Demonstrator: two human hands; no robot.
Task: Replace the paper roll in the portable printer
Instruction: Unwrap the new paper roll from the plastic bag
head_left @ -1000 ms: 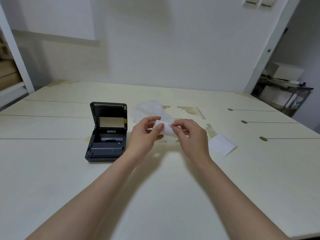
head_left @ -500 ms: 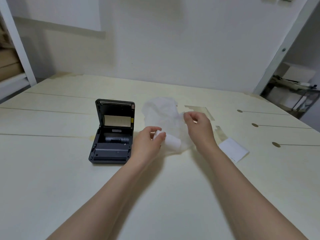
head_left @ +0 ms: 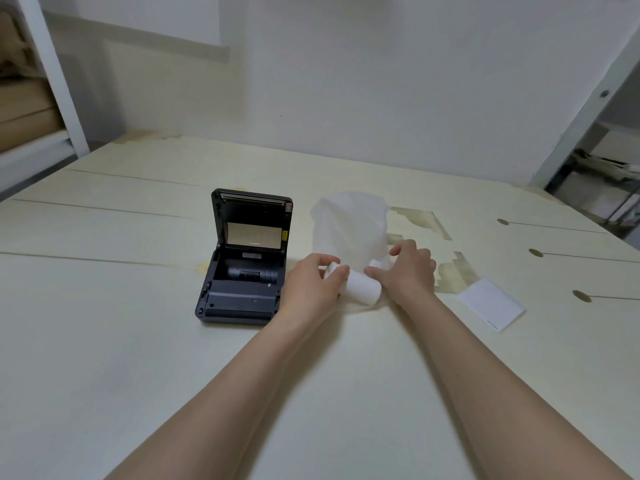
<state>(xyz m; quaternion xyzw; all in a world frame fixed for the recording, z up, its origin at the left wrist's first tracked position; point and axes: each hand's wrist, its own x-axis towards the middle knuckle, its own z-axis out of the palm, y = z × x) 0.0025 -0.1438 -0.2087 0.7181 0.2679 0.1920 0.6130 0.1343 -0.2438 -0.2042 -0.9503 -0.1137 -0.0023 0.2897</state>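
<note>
A dark grey portable printer (head_left: 239,299) sits on the table with its lid (head_left: 252,220) standing open; the paper bay shows a dark spindle and no white roll. To its right, my left hand (head_left: 311,289) grips the left end of a white paper roll (head_left: 363,289), held low over the table. My right hand (head_left: 410,271) is at the roll's right end, its thumb against the roll and its fingers pinching the thin translucent plastic wrapper (head_left: 349,226) that billows up behind the roll.
A white paper slip (head_left: 490,304) lies flat to the right of my right hand. The pale table (head_left: 138,341) has worn patches and round holes at the right. Shelving stands at the far left, a wall behind.
My right hand, which had pulled the wrapper up and away, has come back down to the roll's right end. The roll is now mostly bare and lies lower between both hands.
</note>
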